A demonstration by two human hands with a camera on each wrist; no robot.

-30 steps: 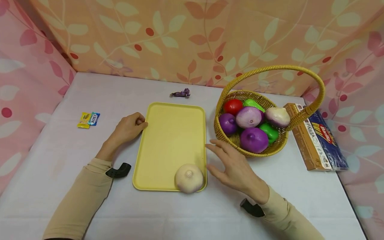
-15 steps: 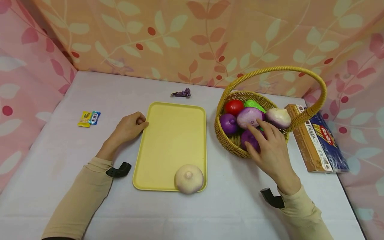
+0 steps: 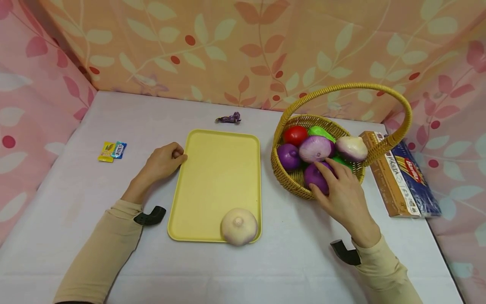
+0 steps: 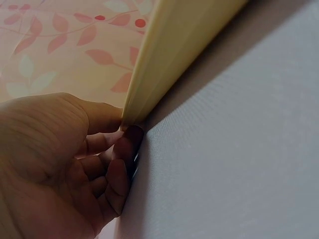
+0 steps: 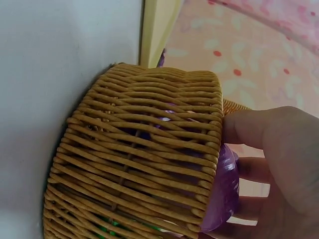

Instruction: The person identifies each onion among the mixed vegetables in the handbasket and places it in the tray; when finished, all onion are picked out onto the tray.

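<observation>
My left hand (image 3: pixel 163 161) is at the left edge of the yellow tray (image 3: pixel 220 177). In the left wrist view its thumb (image 4: pixel 105 117) lies on the tray's rim, with the other fingers curled under it. My right hand (image 3: pixel 341 198) reaches into the wicker basket (image 3: pixel 290 185) and grips a purple onion (image 3: pixel 314 176) at the front, thumb on the near side and fingers over the top. In the right wrist view the onion (image 5: pixel 223 191) shows between the basket rim and the fingers. A cream-coloured bulb (image 3: pixel 239 226) tinged purple sits on the tray's front right corner.
The basket also holds a tomato (image 3: pixel 295 135), another purple onion (image 3: pixel 289 157), a pale purple onion (image 3: pixel 315 148), a white-and-purple bulb (image 3: pixel 351 148) and green peppers (image 3: pixel 319 132). Its tall handle (image 3: pixel 353 85) arches over. Pasta boxes (image 3: pixel 391 177), a purple-wrapped sweet (image 3: pixel 229 118) and small packets (image 3: pixel 112 151) lie around.
My right hand has moved from the tray's right side to the basket and settled its fingers on the front purple onion. My left hand and the tray have stayed put.
</observation>
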